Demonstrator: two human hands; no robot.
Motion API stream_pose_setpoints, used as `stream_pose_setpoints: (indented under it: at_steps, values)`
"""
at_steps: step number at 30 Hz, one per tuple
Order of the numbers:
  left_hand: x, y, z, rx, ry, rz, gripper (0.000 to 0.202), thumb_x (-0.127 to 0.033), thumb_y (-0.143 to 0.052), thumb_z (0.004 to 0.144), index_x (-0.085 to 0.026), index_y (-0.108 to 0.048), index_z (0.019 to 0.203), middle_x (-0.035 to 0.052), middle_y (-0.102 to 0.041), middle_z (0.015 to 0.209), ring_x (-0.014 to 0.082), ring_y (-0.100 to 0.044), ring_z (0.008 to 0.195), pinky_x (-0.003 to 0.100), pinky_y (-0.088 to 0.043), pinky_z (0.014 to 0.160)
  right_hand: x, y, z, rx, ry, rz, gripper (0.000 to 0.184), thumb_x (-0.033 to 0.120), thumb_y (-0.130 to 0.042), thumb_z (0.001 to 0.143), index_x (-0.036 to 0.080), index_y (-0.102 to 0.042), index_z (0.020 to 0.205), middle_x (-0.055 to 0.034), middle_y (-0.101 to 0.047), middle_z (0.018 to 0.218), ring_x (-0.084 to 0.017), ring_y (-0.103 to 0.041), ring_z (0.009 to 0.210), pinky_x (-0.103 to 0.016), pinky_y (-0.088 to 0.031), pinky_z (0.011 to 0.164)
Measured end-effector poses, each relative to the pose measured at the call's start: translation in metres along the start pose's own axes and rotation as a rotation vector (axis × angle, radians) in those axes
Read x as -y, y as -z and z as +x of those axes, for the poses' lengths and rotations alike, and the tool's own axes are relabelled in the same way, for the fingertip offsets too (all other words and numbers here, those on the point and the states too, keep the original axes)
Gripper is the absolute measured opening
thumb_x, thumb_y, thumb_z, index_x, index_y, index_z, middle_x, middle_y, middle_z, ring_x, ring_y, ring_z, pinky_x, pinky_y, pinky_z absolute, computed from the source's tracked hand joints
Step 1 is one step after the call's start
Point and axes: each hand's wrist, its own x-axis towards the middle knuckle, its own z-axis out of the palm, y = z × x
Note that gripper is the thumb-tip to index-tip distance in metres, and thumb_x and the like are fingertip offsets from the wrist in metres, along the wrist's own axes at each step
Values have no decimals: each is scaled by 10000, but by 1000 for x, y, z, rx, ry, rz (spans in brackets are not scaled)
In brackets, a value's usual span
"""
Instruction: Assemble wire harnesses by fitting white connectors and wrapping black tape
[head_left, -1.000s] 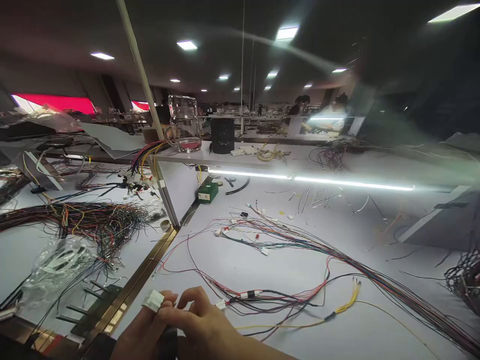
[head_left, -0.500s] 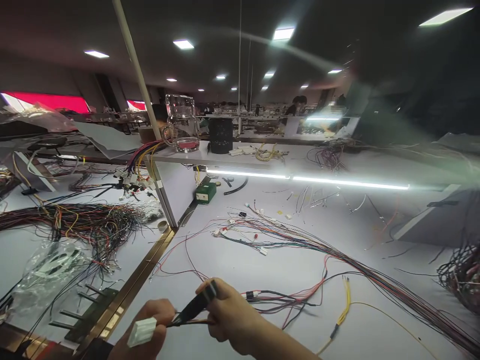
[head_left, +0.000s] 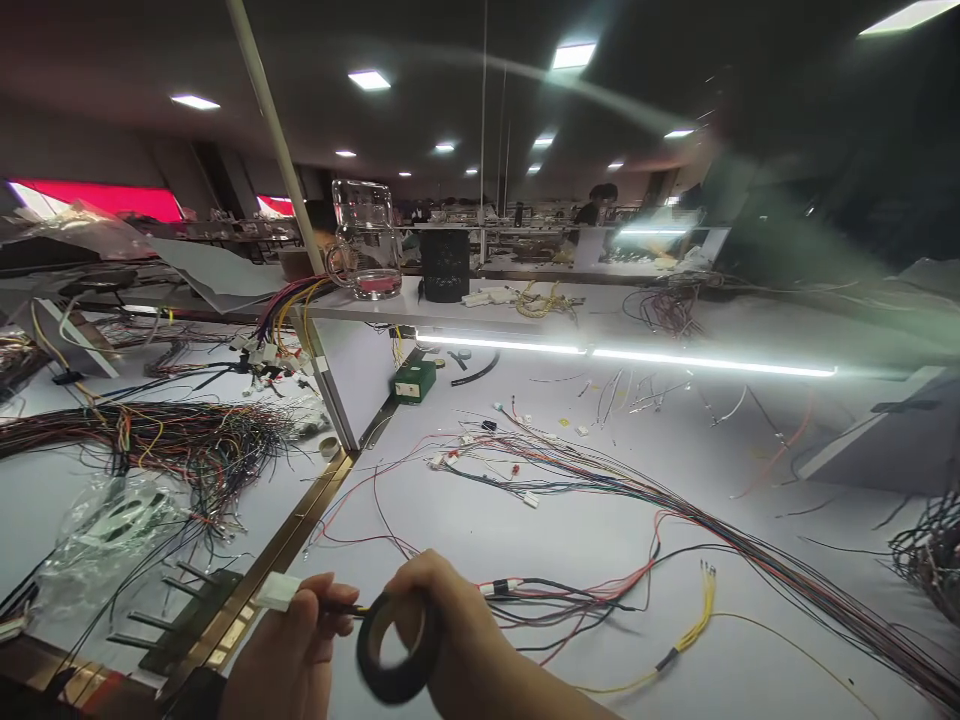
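Pinched in my left hand [head_left: 289,640] is a white plug connector [head_left: 277,591] with dark and yellow wires [head_left: 352,608] running out of it to the right. My right hand [head_left: 457,620] grips a roll of black tape [head_left: 399,655], its ring turned face-on to me, right beside those wires. Whether tape touches the wires is hard to make out. Just past my right hand, a bundle of black and red wires [head_left: 570,595] with a small connector [head_left: 501,587] lies on the white table.
A long wire bundle [head_left: 660,495] crosses the table toward the right. Yellow wires [head_left: 705,610] lie near the front right. On the left are a tangle of wires [head_left: 202,440] and a pegged block [head_left: 187,620]. A shelf [head_left: 495,315] holds a glass jug [head_left: 367,240].
The tape roll has turned from edge-on to face-on and dropped slightly. My left hand has rotated, bringing the white connector up and pointing it to the left.
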Motion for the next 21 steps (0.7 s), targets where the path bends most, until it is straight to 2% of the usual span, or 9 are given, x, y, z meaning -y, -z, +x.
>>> stream_pose_setpoints:
  at_steps: [2, 4, 6, 8, 10, 13, 16, 19, 21]
  values:
    - [4, -9, -1, 1, 98, -169, 337, -536, -745, 663, -222, -697, 774, 10, -702, 712, 202, -655, 704, 302, -559, 609, -4, -2, 3, -77, -165, 196, 217, 346, -464, 909, 239, -516, 1090, -2, -564, 759, -124, -518, 594, -240, -443, 536]
    - [8, -21, -6, 24, 253, -307, 356, -526, -754, 657, -206, -703, 803, 28, -719, 776, 229, -671, 773, 332, -574, 666, -6, -6, 6, -136, -283, 360, 259, 412, -572, 840, 236, -508, 1020, 5, -568, 745, -125, -519, 586, -233, -431, 513]
    - [13, -34, -13, 31, 397, -334, 350, -516, -720, 705, -191, -713, 835, 63, -738, 856, 261, -685, 843, 350, -578, 712, -7, -11, 9, -192, -317, 452, 308, 450, -659, 762, 239, -520, 938, -8, -599, 792, -146, -563, 666, -254, -458, 567]
    - [17, -43, -20, 23, 472, -296, 352, -528, -660, 761, -195, -721, 860, 86, -745, 929, 282, -690, 902, 365, -580, 750, -8, -13, 9, -220, -307, 495, 325, 479, -668, 739, 237, -522, 899, -17, -615, 824, -147, -574, 679, -256, -460, 567]
    - [20, -46, -23, 45, 423, -274, 366, -549, -614, 790, -211, -725, 877, 88, -742, 987, 311, -673, 980, 426, -574, 806, -10, -11, 9, -203, -343, 532, 344, 504, -638, 750, 229, -511, 914, -1, -603, 763, -114, -535, 557, -228, -415, 479]
    - [18, -42, -23, 138, 149, -240, 347, -546, -627, 780, -227, -741, 856, 79, -751, 966, 333, -618, 1101, 506, -506, 940, -18, 4, 6, -136, -547, 568, 343, 466, -624, 748, 208, -488, 929, 73, -496, 569, -53, -360, 361, -177, -257, 360]
    - [5, -38, -21, 260, -59, -109, 375, -579, -597, 788, -245, -765, 822, 82, -759, 900, 320, -634, 1076, 476, -474, 989, -28, 27, 2, 21, -726, 543, 312, 351, -669, 706, 191, -505, 917, 95, -456, 549, -22, -284, 342, -157, -177, 356]
    - [-16, -36, -18, 309, -88, 159, 413, -611, -569, 782, -259, -778, 837, 85, -758, 885, 300, -692, 897, 411, -553, 859, -30, 47, -3, 209, -696, 522, 415, 304, -655, 726, 234, -496, 1102, 58, -536, 715, -19, -353, 374, -153, -211, 375]
    - [-27, -35, -14, 275, -53, 310, 422, -610, -586, 763, -261, -776, 902, 77, -753, 934, 249, -688, 723, 354, -583, 736, -24, 54, -5, 253, -551, 471, 473, 262, -601, 768, 289, -447, 1215, 31, -558, 836, -29, -420, 432, -160, -277, 406]
